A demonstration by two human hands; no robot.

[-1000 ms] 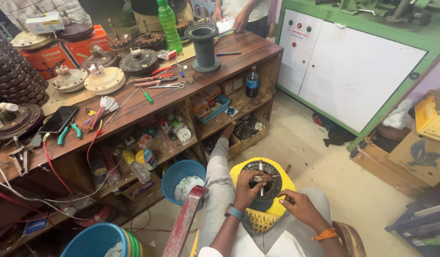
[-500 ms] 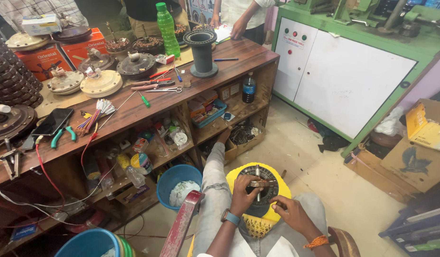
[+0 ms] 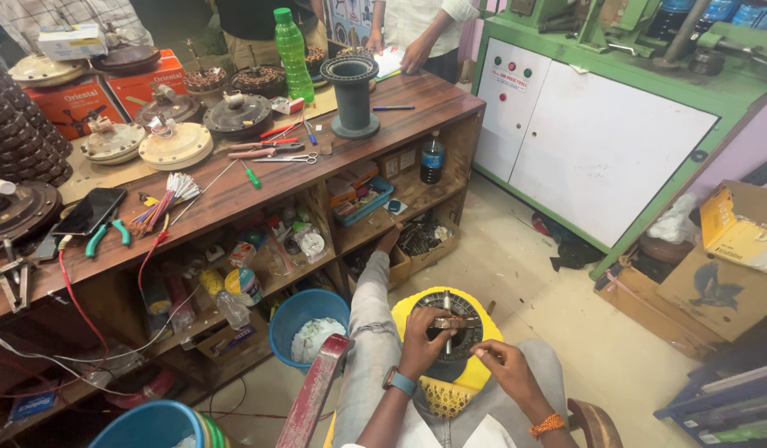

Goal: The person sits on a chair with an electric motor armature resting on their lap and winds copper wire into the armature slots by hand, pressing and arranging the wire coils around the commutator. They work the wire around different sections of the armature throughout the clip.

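A round dark motor stator (image 3: 446,325) lies on a yellow plastic stool (image 3: 443,373) between my knees. My left hand (image 3: 422,338) grips its left rim, with a blue watch on the wrist. My right hand (image 3: 501,370) pinches at the stator's lower right edge; an orange band circles that wrist. A thin metal piece crosses the stator's middle under my fingers.
A wooden workbench (image 3: 234,187) on the left carries fan motors, a green bottle (image 3: 291,55), a dark spool (image 3: 352,93), pliers, scissors and a phone. Blue buckets (image 3: 305,319) stand below. A green-and-white machine cabinet (image 3: 599,141) and cardboard boxes (image 3: 715,274) stand right. People stand behind the bench.
The view has tilted slightly, shifting the scene. My hands stay on the stator, with the right fingers moving a little along its lower edge.
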